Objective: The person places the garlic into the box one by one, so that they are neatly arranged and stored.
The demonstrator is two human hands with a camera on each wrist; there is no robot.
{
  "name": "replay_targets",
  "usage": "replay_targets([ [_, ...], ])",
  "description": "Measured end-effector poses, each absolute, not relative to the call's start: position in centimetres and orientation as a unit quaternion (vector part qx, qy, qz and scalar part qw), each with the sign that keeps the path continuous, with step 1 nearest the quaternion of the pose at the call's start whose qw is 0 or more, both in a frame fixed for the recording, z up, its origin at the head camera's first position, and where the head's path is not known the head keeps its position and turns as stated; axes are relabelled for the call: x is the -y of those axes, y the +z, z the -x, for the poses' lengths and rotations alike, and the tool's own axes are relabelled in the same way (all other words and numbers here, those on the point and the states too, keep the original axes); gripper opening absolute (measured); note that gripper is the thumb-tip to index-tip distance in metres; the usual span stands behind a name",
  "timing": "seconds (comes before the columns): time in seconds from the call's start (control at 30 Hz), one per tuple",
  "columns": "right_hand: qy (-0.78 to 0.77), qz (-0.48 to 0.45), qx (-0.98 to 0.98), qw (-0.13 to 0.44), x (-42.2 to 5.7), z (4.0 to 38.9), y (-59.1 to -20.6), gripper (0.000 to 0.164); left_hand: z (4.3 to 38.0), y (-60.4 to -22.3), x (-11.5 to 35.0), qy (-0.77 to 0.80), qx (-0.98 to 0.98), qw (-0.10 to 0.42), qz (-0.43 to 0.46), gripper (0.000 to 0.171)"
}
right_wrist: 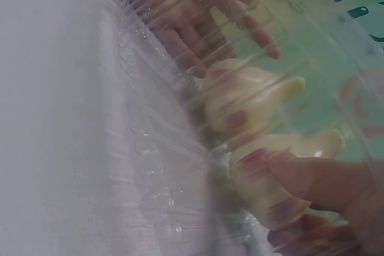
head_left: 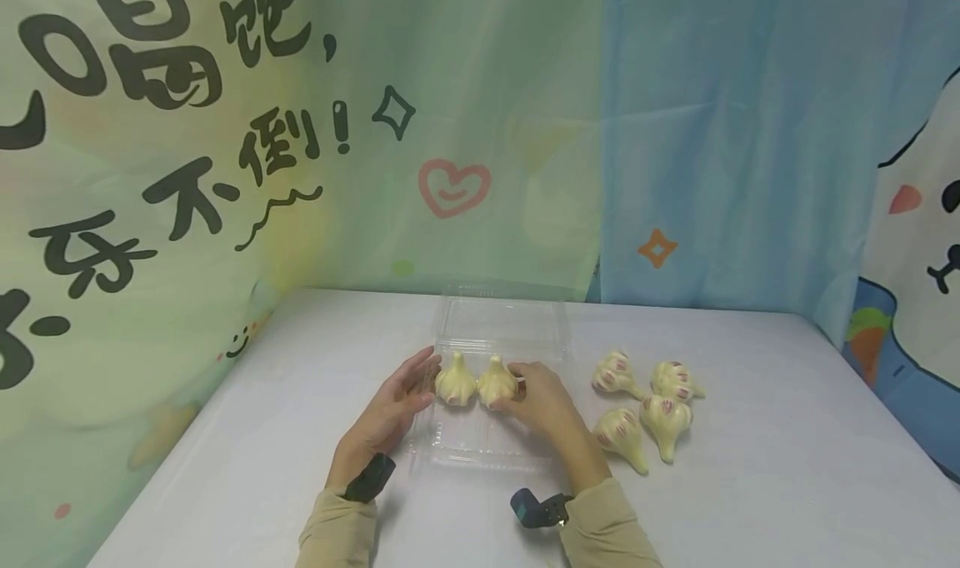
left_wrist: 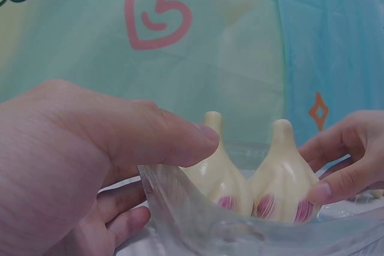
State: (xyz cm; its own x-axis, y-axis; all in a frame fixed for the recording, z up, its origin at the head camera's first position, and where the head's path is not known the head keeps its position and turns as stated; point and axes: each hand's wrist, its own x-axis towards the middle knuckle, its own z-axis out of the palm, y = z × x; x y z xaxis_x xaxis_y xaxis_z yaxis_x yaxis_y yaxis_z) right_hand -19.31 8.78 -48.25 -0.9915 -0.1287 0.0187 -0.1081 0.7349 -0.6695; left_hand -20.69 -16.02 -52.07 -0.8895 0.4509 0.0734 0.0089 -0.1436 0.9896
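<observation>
Two cream garlic bulbs with purple streaks stand side by side, stems up, in a clear plastic box [head_left: 468, 447]. My right hand [head_left: 546, 394] holds the right garlic bulb [head_left: 496, 383] from its right side, thumb on the near face, as the right wrist view also shows. My left hand [head_left: 393, 405] is at the box's left side with fingers fairly straight. In the left wrist view its thumb reaches over the rim and overlaps the left garlic bulb [left_wrist: 223, 178], while other fingers show outside the box wall [left_wrist: 162, 202].
The box's clear lid [head_left: 498, 322] lies folded back toward the far table edge. To the right, several more garlic bulbs [head_left: 666, 422] lie in a loose cluster on the white table [head_left: 772, 468]. A printed curtain [head_left: 517, 118] hangs behind the table.
</observation>
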Motion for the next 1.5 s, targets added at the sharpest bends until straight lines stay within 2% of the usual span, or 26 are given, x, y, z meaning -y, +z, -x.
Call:
replay_targets([
  [0.4, -0.349, 0.075, -0.934, 0.001, -8.8, 19.1, -47.7, 0.059, 20.8, -52.4, 16.1, 0.735, -0.636, 0.152, -0.178, 0.072],
  [0.6, -0.350, 0.056, -0.935, 0.014, -9.2, 19.0, -46.7, 0.061, 20.9, -52.4, 16.1, 0.736, -0.634, 0.153, -0.181, 0.071],
  [0.77, -0.359, 0.055, -0.932, 0.002, -10.1, 18.8, -45.6, 0.060, 21.0, -52.5, 16.1, 0.735, -0.635, 0.153, -0.183, 0.071],
  [1.0, -0.370, 0.057, -0.927, -0.021, -12.5, 18.5, -43.5, 0.059, 20.8, -52.4, 16.1, 0.734, -0.635, 0.150, -0.186, 0.072],
  [1.5, -0.396, -0.009, -0.918, -0.030, -19.8, 16.8, -41.2, 0.066, 20.7, -52.3, 16.0, 0.735, -0.635, 0.153, -0.184, 0.072],
])
